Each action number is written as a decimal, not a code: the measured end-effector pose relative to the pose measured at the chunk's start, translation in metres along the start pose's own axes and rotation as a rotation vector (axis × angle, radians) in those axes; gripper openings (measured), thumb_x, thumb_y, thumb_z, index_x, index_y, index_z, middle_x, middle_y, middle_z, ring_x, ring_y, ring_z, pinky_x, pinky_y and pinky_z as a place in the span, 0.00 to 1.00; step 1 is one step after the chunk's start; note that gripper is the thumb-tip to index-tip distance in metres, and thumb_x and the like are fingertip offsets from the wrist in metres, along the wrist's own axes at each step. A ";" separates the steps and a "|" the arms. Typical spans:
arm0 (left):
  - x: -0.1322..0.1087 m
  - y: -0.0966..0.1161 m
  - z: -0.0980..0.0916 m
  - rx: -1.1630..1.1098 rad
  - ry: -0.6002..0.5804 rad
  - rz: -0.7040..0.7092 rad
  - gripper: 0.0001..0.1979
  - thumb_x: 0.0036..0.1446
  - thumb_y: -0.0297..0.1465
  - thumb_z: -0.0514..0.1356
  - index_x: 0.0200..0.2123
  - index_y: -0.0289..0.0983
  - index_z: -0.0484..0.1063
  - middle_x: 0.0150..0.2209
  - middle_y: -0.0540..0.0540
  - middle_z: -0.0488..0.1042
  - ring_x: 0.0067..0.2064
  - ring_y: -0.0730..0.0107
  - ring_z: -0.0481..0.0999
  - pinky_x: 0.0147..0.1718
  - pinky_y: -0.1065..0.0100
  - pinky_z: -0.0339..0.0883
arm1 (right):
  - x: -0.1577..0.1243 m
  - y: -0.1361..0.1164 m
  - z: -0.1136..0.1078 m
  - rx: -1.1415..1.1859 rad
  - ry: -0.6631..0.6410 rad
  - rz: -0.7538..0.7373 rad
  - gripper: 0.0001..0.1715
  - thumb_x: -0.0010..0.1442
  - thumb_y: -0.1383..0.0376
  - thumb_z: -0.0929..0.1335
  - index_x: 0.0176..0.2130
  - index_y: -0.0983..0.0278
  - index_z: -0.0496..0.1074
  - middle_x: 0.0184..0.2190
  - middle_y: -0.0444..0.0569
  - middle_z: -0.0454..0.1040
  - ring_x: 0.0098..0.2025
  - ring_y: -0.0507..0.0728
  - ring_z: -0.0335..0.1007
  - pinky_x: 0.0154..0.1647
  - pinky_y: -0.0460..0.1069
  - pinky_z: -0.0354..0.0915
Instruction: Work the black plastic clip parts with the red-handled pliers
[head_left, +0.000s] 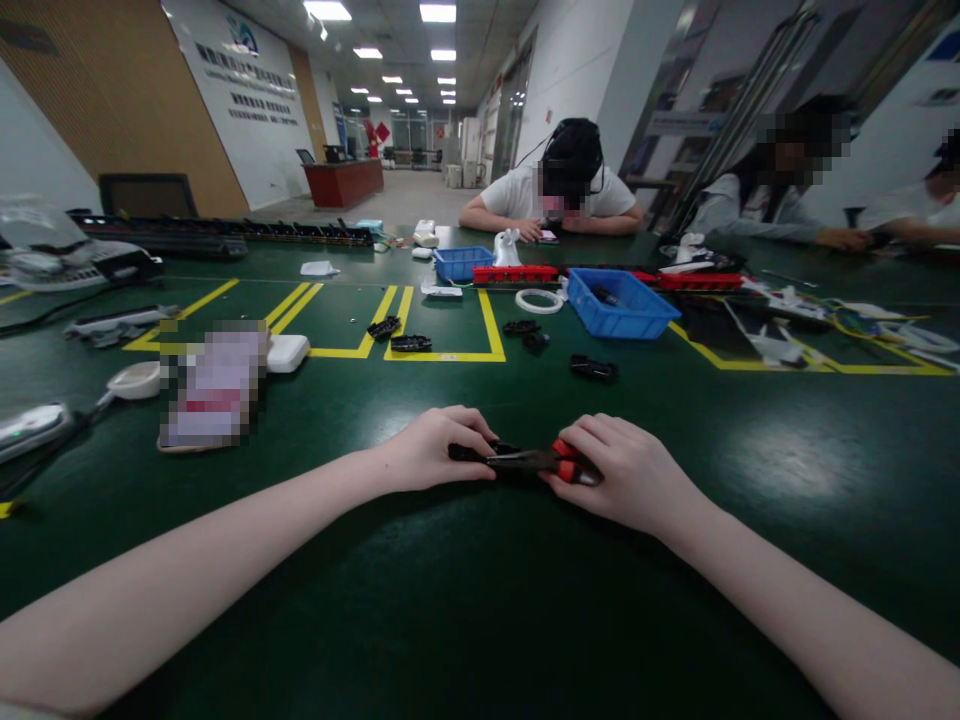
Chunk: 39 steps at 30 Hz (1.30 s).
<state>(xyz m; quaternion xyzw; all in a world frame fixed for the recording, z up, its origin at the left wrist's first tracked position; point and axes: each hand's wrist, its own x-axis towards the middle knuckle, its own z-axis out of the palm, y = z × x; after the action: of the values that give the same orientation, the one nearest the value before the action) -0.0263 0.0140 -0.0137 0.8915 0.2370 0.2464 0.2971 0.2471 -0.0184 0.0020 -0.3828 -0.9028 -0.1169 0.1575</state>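
Head view: the left hand (439,448) pinches a small black part (466,453); the right hand (626,470) grips red-handled metal pliers (531,460), nose at that part. Beyond the right fingers lie a narrow black piece (593,368) and a rectangular blue plastic bin (631,322); beyond the left, a rounded white case (289,353).

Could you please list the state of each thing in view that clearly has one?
Left hand: closed on a black part
Right hand: gripping the pliers
Pliers: held, jaw opening unclear
Larger blue bin: open-topped, holding black pieces
Smaller blue bin: open-topped, contents unclear
Ceiling lights: lit
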 end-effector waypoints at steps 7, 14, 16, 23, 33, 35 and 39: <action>0.000 0.000 0.000 -0.010 -0.004 -0.012 0.08 0.59 0.32 0.65 0.40 0.36 0.78 0.46 0.44 0.74 0.46 0.65 0.75 0.46 0.63 0.69 | 0.003 0.003 0.001 -0.002 0.030 0.013 0.16 0.57 0.55 0.69 0.37 0.66 0.71 0.34 0.52 0.75 0.33 0.58 0.71 0.33 0.52 0.65; 0.001 0.002 -0.004 -0.094 -0.043 -0.084 0.07 0.59 0.32 0.65 0.40 0.37 0.77 0.47 0.45 0.73 0.47 0.64 0.74 0.48 0.62 0.68 | 0.001 0.012 0.001 0.037 0.062 0.030 0.17 0.57 0.54 0.69 0.39 0.65 0.72 0.38 0.52 0.77 0.39 0.59 0.73 0.39 0.54 0.66; 0.001 0.003 -0.005 -0.105 -0.046 -0.087 0.07 0.59 0.32 0.65 0.40 0.37 0.77 0.47 0.45 0.72 0.48 0.65 0.74 0.49 0.62 0.68 | 0.000 0.015 0.002 0.035 0.063 0.034 0.17 0.57 0.54 0.69 0.39 0.64 0.72 0.38 0.52 0.77 0.40 0.59 0.73 0.41 0.54 0.66; 0.001 0.003 -0.005 -0.090 -0.044 -0.076 0.07 0.58 0.32 0.65 0.40 0.37 0.77 0.47 0.45 0.73 0.47 0.65 0.74 0.49 0.62 0.68 | -0.001 0.015 0.002 0.048 0.063 0.005 0.17 0.57 0.54 0.70 0.39 0.64 0.72 0.38 0.51 0.77 0.42 0.60 0.72 0.45 0.55 0.66; 0.002 0.004 -0.004 -0.099 -0.023 -0.086 0.06 0.58 0.32 0.65 0.37 0.35 0.76 0.46 0.44 0.73 0.47 0.64 0.75 0.48 0.63 0.68 | 0.002 0.009 0.001 0.056 0.067 -0.013 0.15 0.57 0.54 0.69 0.36 0.64 0.72 0.33 0.51 0.77 0.38 0.59 0.71 0.45 0.56 0.65; 0.002 0.004 -0.003 -0.104 -0.021 -0.088 0.06 0.58 0.32 0.65 0.37 0.35 0.76 0.46 0.44 0.73 0.47 0.64 0.75 0.48 0.62 0.68 | 0.003 0.008 0.001 0.070 0.052 -0.009 0.15 0.57 0.54 0.69 0.35 0.64 0.72 0.32 0.51 0.76 0.36 0.59 0.70 0.43 0.55 0.65; 0.001 0.004 -0.002 -0.099 -0.015 -0.089 0.06 0.58 0.33 0.65 0.37 0.36 0.76 0.46 0.44 0.73 0.47 0.64 0.74 0.48 0.62 0.68 | 0.004 0.005 0.000 0.099 0.013 0.014 0.14 0.57 0.55 0.69 0.34 0.64 0.72 0.31 0.51 0.75 0.34 0.58 0.69 0.36 0.53 0.65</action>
<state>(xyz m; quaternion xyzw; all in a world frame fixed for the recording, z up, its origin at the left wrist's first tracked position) -0.0254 0.0131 -0.0096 0.8662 0.2615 0.2377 0.3532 0.2487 -0.0123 0.0037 -0.3800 -0.9037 -0.0737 0.1831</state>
